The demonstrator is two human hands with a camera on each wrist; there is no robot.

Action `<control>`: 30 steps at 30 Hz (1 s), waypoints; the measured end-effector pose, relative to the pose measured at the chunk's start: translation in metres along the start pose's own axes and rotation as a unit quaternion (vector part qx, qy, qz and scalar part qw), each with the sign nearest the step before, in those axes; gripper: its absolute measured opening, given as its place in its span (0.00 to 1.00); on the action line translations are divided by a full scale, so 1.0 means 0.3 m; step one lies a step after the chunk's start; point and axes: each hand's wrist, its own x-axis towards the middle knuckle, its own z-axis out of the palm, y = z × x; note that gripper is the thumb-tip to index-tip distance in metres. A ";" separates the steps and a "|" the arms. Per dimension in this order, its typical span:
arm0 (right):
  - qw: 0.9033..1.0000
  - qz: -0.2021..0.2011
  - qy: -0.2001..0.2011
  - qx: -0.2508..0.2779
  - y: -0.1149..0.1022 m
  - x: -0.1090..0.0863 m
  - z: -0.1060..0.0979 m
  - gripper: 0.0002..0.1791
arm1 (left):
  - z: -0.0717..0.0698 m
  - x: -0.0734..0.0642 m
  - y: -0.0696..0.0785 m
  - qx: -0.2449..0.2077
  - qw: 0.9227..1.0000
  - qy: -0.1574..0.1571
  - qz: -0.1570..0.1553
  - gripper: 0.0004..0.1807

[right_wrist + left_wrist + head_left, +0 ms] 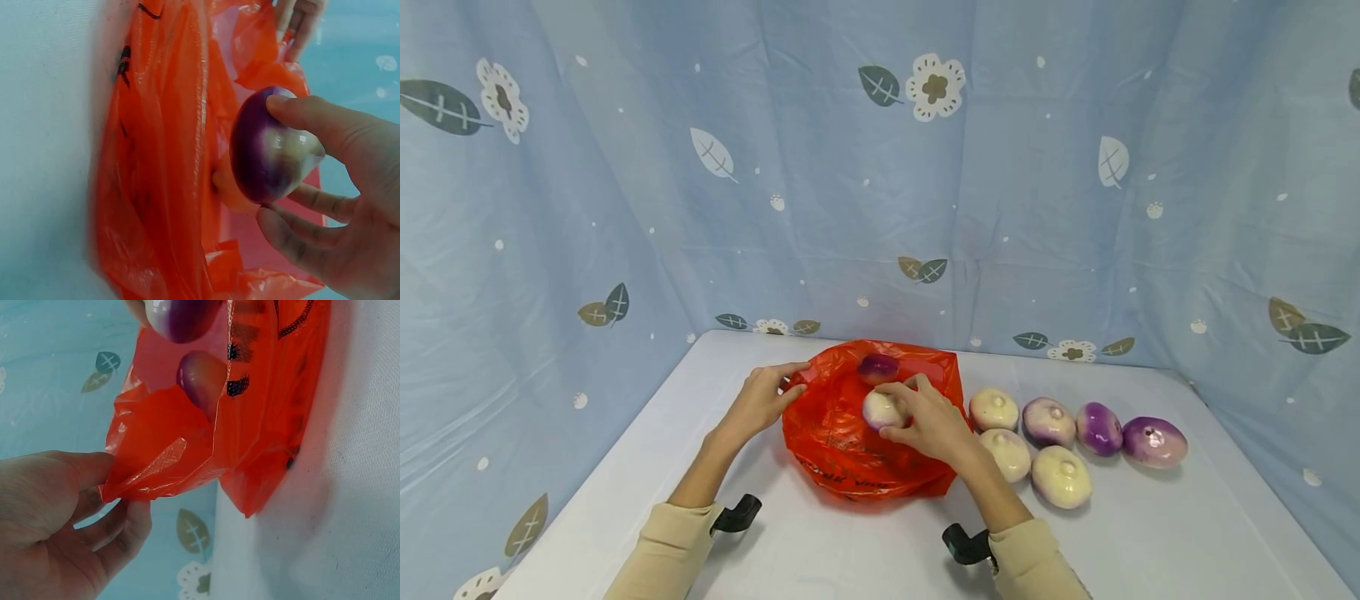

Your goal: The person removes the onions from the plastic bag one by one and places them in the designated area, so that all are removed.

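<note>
A red plastic bag [827, 400] lies with its mouth spread wide on the white table. My left hand [762, 398] pinches the bag's left rim between thumb and fingers, as the left wrist view also shows. Over the bag's opening, my right hand [936, 421] holds a glossy purple-and-white turnip [265, 147] between thumb and fingertips. Another purple turnip [878, 368] rests inside the bag near its far side, seen partly behind the plastic in the left wrist view.
Right of the bag sit several more turnips, among them a pale one [1062, 477] in front and a purple one [1154, 442] farthest right. A blue patterned curtain [850, 167] hangs behind and beside the white table [820, 550].
</note>
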 end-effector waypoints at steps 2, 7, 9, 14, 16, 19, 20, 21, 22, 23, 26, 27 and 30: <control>1.000 -0.001 0.006 -0.001 0.003 -0.006 -0.005 0.31 | 0.001 0.000 -0.002 0.002 1.000 0.000 0.002 0.21; 1.000 -0.001 0.012 -0.012 0.009 -0.027 -0.020 0.32 | 0.003 -0.005 -0.010 0.006 1.000 -0.002 0.001 0.21; 1.000 0.000 0.017 -0.019 0.011 -0.038 -0.027 0.32 | 0.002 -0.006 -0.010 0.005 1.000 -0.002 0.000 0.21; 1.000 0.013 0.023 -0.015 0.020 -0.066 -0.048 0.32 | 0.003 -0.001 -0.006 0.004 1.000 -0.002 -0.001 0.21; 1.000 0.017 0.021 -0.010 0.022 -0.077 -0.056 0.32 | 0.003 0.000 -0.006 0.005 1.000 -0.002 0.000 0.21; 1.000 0.019 0.019 -0.005 0.023 -0.091 -0.067 0.32 | 0.004 -0.003 -0.007 0.005 1.000 0.000 0.003 0.21; 1.000 0.018 0.021 -0.002 0.023 -0.096 -0.072 0.32 | 0.004 -0.003 -0.008 0.006 1.000 0.000 0.005 0.21; 1.000 0.018 0.024 0.001 0.023 -0.101 -0.076 0.32 | 0.005 -0.003 -0.007 0.004 1.000 0.000 0.004 0.21; 0.999 0.018 0.027 0.002 0.025 -0.105 -0.080 0.32 | 0.005 -0.002 -0.007 0.004 1.000 0.000 0.005 0.21; 0.999 0.016 0.030 0.002 0.026 -0.110 -0.084 0.32 | 0.005 -0.002 -0.007 0.003 1.000 0.000 0.004 0.21; 0.999 0.013 0.036 0.001 0.034 -0.124 -0.095 0.32 | 0.004 0.001 -0.004 0.004 1.000 -0.003 0.005 0.20; 0.999 0.015 0.035 -0.001 0.037 -0.129 -0.099 0.32 | 0.004 0.002 -0.003 0.003 1.000 -0.003 0.004 0.20; 0.999 0.015 0.038 -0.005 0.048 -0.142 -0.112 0.33 | 0.005 0.003 -0.001 0.004 1.000 -0.005 0.004 0.20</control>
